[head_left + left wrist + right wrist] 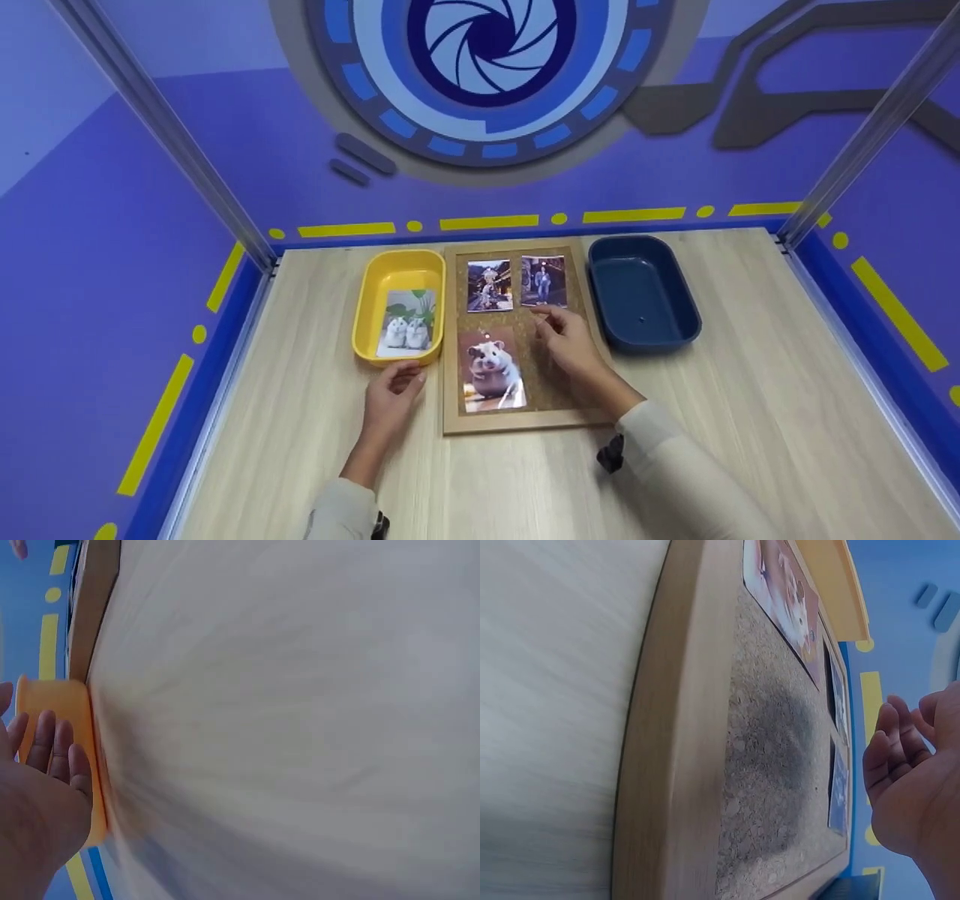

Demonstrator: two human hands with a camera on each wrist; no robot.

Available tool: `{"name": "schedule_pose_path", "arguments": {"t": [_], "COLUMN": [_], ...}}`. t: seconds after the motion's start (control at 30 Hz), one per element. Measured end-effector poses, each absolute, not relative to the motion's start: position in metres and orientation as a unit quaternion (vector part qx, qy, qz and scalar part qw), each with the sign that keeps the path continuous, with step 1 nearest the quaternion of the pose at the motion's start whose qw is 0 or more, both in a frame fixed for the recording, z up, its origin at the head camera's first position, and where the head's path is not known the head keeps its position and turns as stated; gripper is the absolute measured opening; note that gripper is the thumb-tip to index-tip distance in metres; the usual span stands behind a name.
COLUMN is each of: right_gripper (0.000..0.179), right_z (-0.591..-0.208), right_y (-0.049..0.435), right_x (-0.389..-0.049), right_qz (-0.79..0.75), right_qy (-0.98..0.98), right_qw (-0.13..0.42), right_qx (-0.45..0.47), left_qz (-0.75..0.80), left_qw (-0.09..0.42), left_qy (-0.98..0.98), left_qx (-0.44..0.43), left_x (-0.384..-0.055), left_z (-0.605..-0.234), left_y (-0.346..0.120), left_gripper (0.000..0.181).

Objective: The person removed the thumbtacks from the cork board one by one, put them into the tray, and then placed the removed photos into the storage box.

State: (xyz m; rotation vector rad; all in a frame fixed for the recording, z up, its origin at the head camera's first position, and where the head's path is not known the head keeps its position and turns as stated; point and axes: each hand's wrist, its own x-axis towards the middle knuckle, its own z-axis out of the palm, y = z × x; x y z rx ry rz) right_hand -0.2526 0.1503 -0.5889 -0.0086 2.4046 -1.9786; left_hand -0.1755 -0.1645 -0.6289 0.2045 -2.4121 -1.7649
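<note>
My right hand (574, 345) hovers over the framed corkboard (555, 416), fingers loosely bent and fingertips close below a photo of a standing person (544, 281). Nothing shows between its fingers. Left of that photo is a second small picture, a night street scene (489, 286). A larger hamster photo (491, 371) lies below, a pin at its top. My left hand (391, 397) is at the front edge of the yellow tray (361, 315), its fingers relaxed. Inside the tray lies a photo of two hamsters (409, 330). In the left wrist view, the fingers overlap the tray's orange-looking wall (56, 697).
A dark blue tray (675, 285) stands right of the corkboard, with a small pin (641, 320) in it. The wooden table (525, 487) is bounded by a purple back wall (247, 165) and side panels with metal posts.
</note>
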Motion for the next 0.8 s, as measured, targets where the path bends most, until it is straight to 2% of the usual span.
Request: {"name": "schedule_pose_path", "arguments": {"t": [0.3, 0.43, 0.6, 0.8], "right_gripper": [0.022, 0.025, 0.026, 0.025], "right_z": [-0.594, -0.595, -0.592, -0.592], "right_y": [0.146, 0.144, 0.141, 0.134], "right_x": [-0.253, -0.253, -0.252, -0.253], "right_qz": [-0.605, -0.607, -0.616, -0.639], "right_qy": [0.795, 0.793, 0.787, 0.769], "right_qw": [-0.023, -0.020, -0.009, 0.003], "right_qx": [-0.038, -0.044, -0.029, -0.035], "left_qz": [-0.544, -0.541, -0.515, -0.475], "left_qw": [0.006, -0.009, -0.004, 0.015], "left_qy": [-0.837, -0.840, -0.857, -0.879], "left_qx": [0.061, 0.036, 0.011, 0.020], "left_x": [-0.182, -0.183, -0.186, -0.188], "left_z": [-0.630, -0.629, -0.633, -0.638], "left_y": [-0.138, -0.130, -0.122, -0.115], "left_gripper": [0.039, 0.045, 0.050, 0.051]}}
